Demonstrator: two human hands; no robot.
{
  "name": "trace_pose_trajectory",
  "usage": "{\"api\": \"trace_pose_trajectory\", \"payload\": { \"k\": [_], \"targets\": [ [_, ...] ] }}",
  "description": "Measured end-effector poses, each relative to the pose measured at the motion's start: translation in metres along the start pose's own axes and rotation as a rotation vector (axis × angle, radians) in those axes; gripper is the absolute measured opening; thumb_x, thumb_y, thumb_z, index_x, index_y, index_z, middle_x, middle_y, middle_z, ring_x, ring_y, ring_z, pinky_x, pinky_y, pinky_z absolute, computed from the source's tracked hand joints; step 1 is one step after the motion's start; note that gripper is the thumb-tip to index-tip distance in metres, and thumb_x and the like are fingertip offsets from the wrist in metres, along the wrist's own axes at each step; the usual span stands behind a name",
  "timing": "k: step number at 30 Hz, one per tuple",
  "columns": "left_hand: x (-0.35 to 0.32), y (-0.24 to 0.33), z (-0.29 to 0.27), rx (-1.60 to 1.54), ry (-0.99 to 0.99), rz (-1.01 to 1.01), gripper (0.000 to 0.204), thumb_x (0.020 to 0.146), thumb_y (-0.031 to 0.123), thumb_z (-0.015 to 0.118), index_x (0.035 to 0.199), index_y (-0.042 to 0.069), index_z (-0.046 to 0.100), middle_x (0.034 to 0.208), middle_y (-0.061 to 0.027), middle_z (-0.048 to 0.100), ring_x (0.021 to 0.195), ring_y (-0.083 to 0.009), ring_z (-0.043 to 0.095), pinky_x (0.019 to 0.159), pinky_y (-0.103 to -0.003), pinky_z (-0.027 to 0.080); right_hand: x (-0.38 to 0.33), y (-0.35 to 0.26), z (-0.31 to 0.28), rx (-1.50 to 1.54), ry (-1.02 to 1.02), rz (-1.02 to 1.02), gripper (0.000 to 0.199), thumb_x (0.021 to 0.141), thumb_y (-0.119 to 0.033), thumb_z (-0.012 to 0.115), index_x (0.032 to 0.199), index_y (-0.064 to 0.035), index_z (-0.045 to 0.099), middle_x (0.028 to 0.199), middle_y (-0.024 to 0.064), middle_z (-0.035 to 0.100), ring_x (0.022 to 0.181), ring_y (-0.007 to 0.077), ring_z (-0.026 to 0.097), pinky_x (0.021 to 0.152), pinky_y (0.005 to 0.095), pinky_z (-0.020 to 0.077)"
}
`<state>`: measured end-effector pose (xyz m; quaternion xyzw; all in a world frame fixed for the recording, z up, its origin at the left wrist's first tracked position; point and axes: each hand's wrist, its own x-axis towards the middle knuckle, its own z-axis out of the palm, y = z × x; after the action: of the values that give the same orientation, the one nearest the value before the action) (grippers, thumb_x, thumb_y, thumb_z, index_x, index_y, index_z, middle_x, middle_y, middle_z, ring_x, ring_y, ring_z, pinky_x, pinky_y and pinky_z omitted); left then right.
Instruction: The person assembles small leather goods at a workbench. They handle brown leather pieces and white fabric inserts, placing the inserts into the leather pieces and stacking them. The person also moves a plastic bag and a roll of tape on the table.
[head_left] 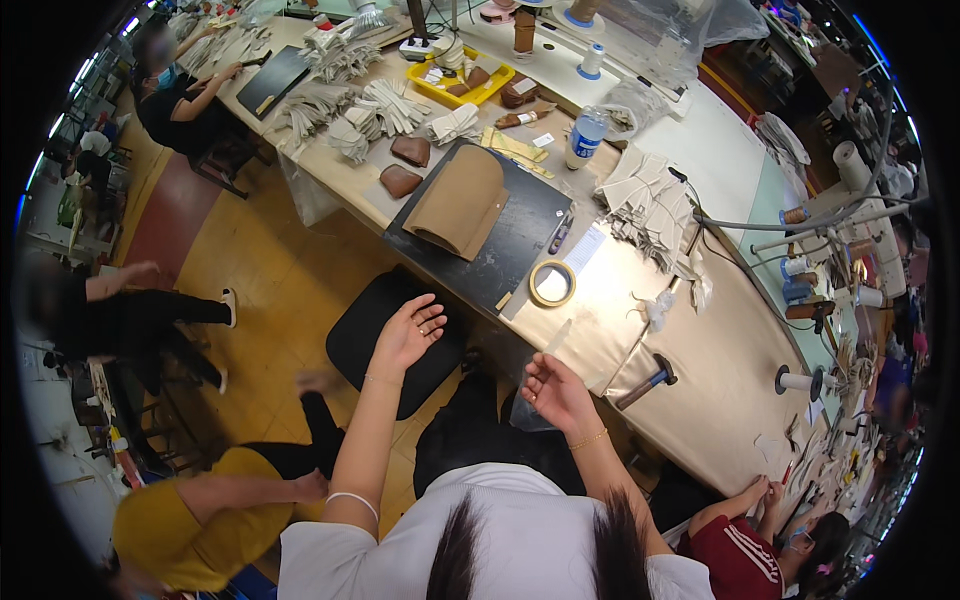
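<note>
My left hand (408, 335) is raised over the black stool seat (375, 335), palm up, its fingers loosely bent and apart with nothing in them. My right hand (558, 392) is at the table's near edge with its fingers curled in. A pale translucent strip (562, 336) shows just beyond these fingertips; whether they grip it is unclear. Clear plastic (522, 412) hangs below that hand. On the table ahead lie a roll of yellowish tape (552, 284) and a black board (425, 240) bearing a curled brown leather sheet (458, 200). A hammer (648, 381) rests to the right.
Bundles of pale strips (645, 200), a bottle (586, 138) and a yellow tray (500, 88) stand farther back. Brown leather pieces (401, 181) lie by the board. A white spool (798, 383) is at right. People work on both sides, one in yellow (205, 520) close at left.
</note>
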<state>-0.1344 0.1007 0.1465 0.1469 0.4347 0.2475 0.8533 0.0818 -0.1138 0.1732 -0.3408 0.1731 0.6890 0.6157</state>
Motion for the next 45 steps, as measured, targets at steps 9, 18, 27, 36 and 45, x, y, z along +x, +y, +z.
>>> {"api": "trace_pose_trajectory", "payload": {
  "k": [9, 18, 27, 36, 45],
  "targets": [
    [0.09, -0.08, -0.025, 0.042, 0.129, -0.365, 0.036, 0.095, 0.032, 0.054, 0.122, 0.01, 0.05, 0.12, -0.0136, 0.057, 0.107, -0.03, 0.058, 0.09, -0.045, 0.047, 0.053, -0.019, -0.038, -1.234, 0.415, -0.628, 0.02, 0.091, -0.017, 0.059, 0.102, -0.0008, 0.061, 0.088, 0.0103, 0.064, 0.073, 0.0202, 0.062, 0.069, 0.0298, 0.0492],
    [0.099, -0.113, 0.024, 0.049, 0.171, -0.364, 0.041, 0.094, 0.031, 0.057, 0.119, 0.004, 0.04, 0.122, -0.0176, 0.049, 0.119, -0.0318, 0.05, 0.102, -0.047, 0.038, 0.139, -0.076, -0.023, -1.492, 0.914, -0.752, 0.034, 0.084, -0.018, 0.063, 0.114, -0.0049, 0.055, 0.105, 0.0181, 0.055, 0.093, 0.0354, 0.06, 0.081, 0.0421, 0.0501],
    [0.107, -0.101, 0.03, -0.063, 0.26, -0.35, 0.057, 0.089, 0.027, 0.062, 0.125, 0.002, 0.027, 0.12, -0.0222, 0.043, 0.117, -0.036, 0.048, 0.105, -0.049, 0.035, 0.147, -0.09, -0.07, -1.352, 0.9, -0.861, 0.039, 0.081, -0.01, 0.06, 0.118, -0.0018, 0.052, 0.101, 0.0183, 0.055, 0.091, 0.0328, 0.061, 0.083, 0.0418, 0.0501],
    [0.098, -0.097, 0.033, -0.012, 0.195, -0.376, 0.032, 0.091, 0.021, 0.059, 0.107, 0.006, 0.035, 0.121, -0.0203, 0.047, 0.122, -0.0354, 0.049, 0.104, -0.049, 0.037, -0.003, -0.112, -0.211, -0.303, 1.261, -1.013, 0.04, 0.089, -0.011, 0.059, 0.123, 0.0016, 0.042, 0.086, 0.0144, 0.058, 0.056, 0.0169, 0.058, 0.045, 0.0283, 0.0512],
    [0.097, -0.099, 0.029, -0.032, 0.193, -0.344, 0.028, 0.092, 0.022, 0.057, 0.104, 0.004, 0.039, 0.124, -0.0195, 0.049, 0.123, -0.0337, 0.048, 0.104, -0.049, 0.037, -0.054, -0.076, -0.311, 0.124, 1.358, -0.961, 0.037, 0.088, -0.01, 0.059, 0.118, 0.0007, 0.039, 0.097, 0.0176, 0.057, 0.066, 0.0189, 0.06, 0.049, 0.0283, 0.0529]
  ]
}}
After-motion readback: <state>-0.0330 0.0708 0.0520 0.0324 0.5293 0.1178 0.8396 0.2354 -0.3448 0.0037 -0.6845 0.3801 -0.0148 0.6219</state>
